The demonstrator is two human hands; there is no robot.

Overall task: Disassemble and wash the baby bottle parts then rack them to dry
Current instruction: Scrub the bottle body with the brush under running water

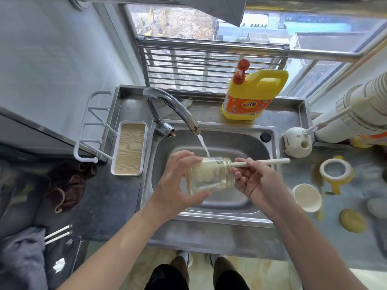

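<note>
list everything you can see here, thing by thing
baby bottle: 1, clear, on its side under the stream
bottle brush: 1, white, head inside the bottle
faucet: 1, chrome, running
sink: 1, steel, centre
dish soap jug: 1, yellow with red pump, ledge behind sink
drying rack: 1, white with wood-look tray, left of sink
cloth: 1, brown, left counter
brush holder: 1, white, right of sink
collar ring: 1, yellow and white, right counter
cap: 1, white, right counter
disc: 1, yellow, right counter
left hand: 1, grips the bottle
right hand: 1, holds the brush handle
</note>
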